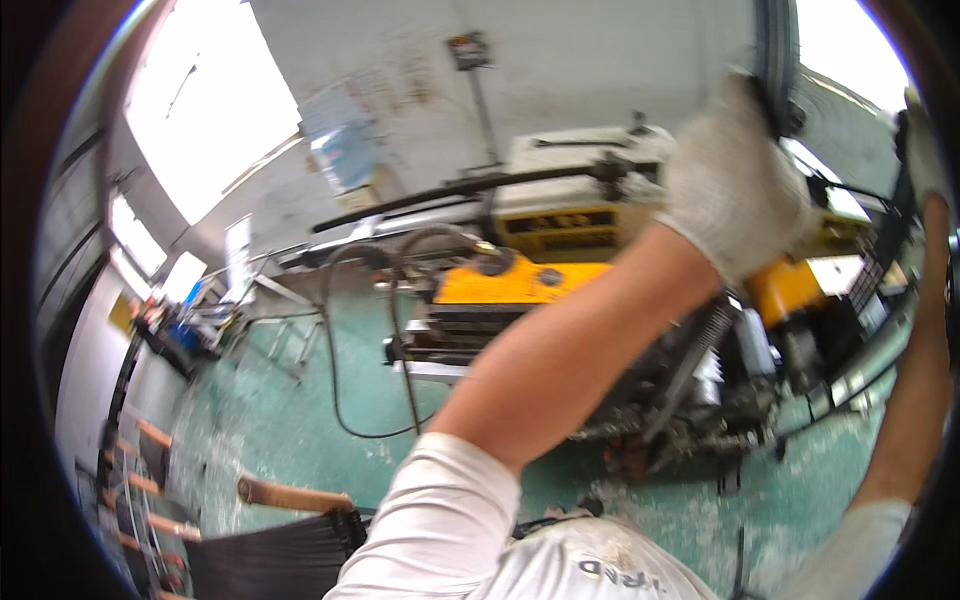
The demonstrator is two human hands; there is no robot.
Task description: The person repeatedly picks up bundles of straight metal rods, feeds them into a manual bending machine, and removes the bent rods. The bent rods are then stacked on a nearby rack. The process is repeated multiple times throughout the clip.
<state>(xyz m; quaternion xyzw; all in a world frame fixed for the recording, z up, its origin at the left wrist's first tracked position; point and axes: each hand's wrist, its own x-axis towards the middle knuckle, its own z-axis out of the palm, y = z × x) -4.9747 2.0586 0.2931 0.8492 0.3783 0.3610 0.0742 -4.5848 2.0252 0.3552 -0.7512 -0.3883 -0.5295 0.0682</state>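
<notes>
My left hand (735, 185), in a white knit glove, is raised across the machine at upper right and smeared by motion. Its fingers look curled, against the lower part of a dark upright bar (776, 45); a black edge shows beside the fingertips, but what they grip is unclear. At the far right rim my right hand (928, 160), also gloved, is lifted beside a black strip (895, 215). The picture's edge cuts it off and its fingers are hidden. Below my left forearm lies the machine, with a yellow cover (520, 283) and a cream housing (590, 155).
A long dark rod (450, 190) juts left from the machine. Dark hoses (335, 370) loop toward the green floor (300, 420). At lower left stand a black sling seat (270, 555) and a brown roll (290, 495). A metal stand (285, 335) is farther back.
</notes>
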